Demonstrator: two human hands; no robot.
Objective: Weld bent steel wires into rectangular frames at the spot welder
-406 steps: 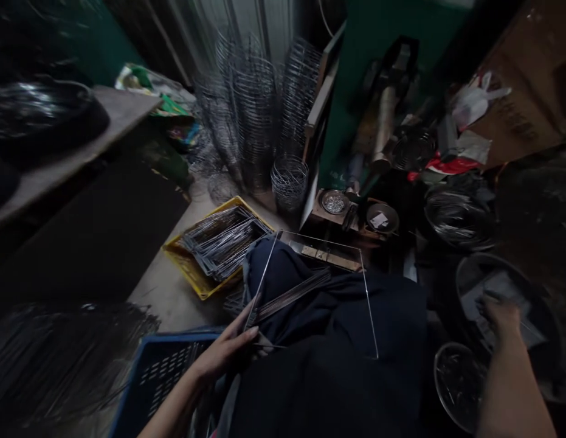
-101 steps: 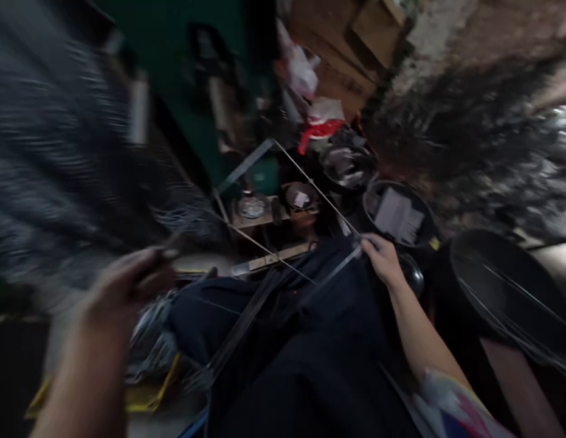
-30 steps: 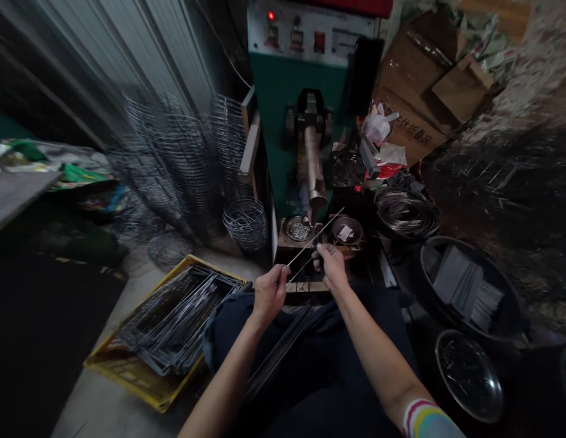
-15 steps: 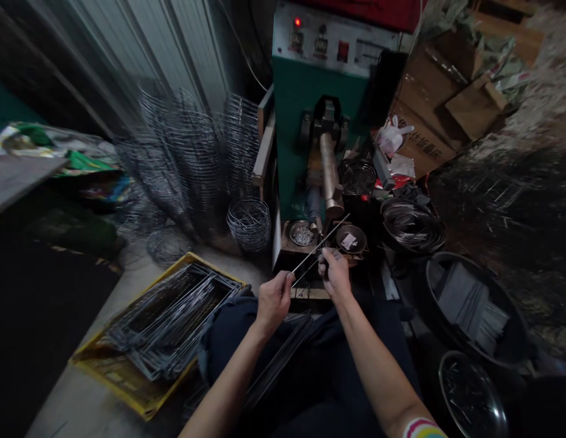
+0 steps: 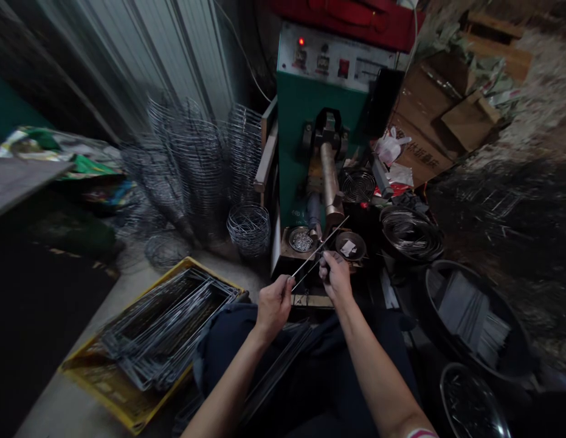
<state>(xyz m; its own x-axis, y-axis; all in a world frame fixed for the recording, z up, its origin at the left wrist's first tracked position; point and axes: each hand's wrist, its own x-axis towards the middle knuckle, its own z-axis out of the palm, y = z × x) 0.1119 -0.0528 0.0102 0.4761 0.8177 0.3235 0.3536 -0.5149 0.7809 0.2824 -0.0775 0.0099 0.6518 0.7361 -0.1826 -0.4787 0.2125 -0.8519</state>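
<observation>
Two hands meet near the middle of my view, and the thing they are working with is a thin wire frame [image 5: 305, 263], seen nearly edge-on as a bright line with a fainter one below it. Its long axis runs on a diagonal, from the left hand [image 5: 274, 307] at the lower left up to a free end at the right, close to the foot of the metal arm [image 5: 331, 176] of the green machine [image 5: 296, 140]. The left hand is pinched on its near end; the right hand [image 5: 336, 277] is the nearer to the machine, its fingers curled together just under the line — whether clamped on the wire or on something small, I cannot tell. Nor can I make out whether the wire touches the machine's tip, between the dish of bright bits [image 5: 301, 239] and the dish with pale pieces [image 5: 355, 246]. A few seconds ago I saw the frame spread wide as a rectangle, the right hand at its corner and the left hand off it. Against half a second ago the grip looks unchanged — only the machine sits slightly lower in my view.
</observation>
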